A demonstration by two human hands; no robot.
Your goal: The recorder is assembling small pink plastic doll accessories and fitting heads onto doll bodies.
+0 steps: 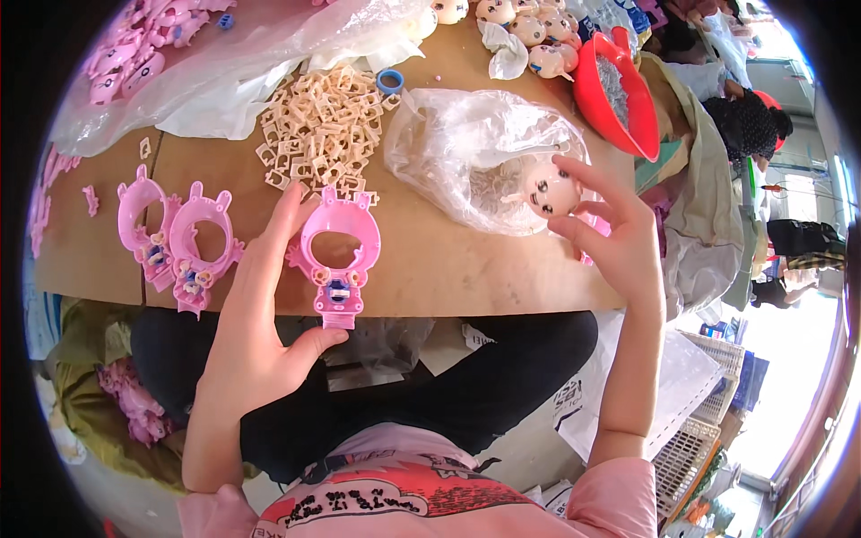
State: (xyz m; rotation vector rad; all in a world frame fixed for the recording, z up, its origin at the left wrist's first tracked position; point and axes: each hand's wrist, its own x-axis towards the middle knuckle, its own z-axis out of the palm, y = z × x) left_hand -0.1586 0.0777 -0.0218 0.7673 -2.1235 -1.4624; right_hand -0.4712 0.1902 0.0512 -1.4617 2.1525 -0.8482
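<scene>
My left hand (251, 341) holds a pink plastic toy shell (360, 224) near the table's front edge, fingers along its upper side and thumb at its foot. This shell has small ears, a large round opening and blue and white parts fitted below. Between the fingers and thumb of my right hand (619, 238) is a cream doll head (549, 190) with painted eyes, held over a clear plastic bag (444, 170). Left of my left hand lie two similar pink shells, the outer one (143, 215) and the inner one (199, 238).
A heap of small beige plastic parts (318, 130) lies mid-table beside a blue ring (389, 82). Farther back are pink pieces (126, 67) on plastic sheeting, several doll heads (529, 31) and a red scoop (639, 125) holding small metallic bits. Crates (686, 462) stand at lower right.
</scene>
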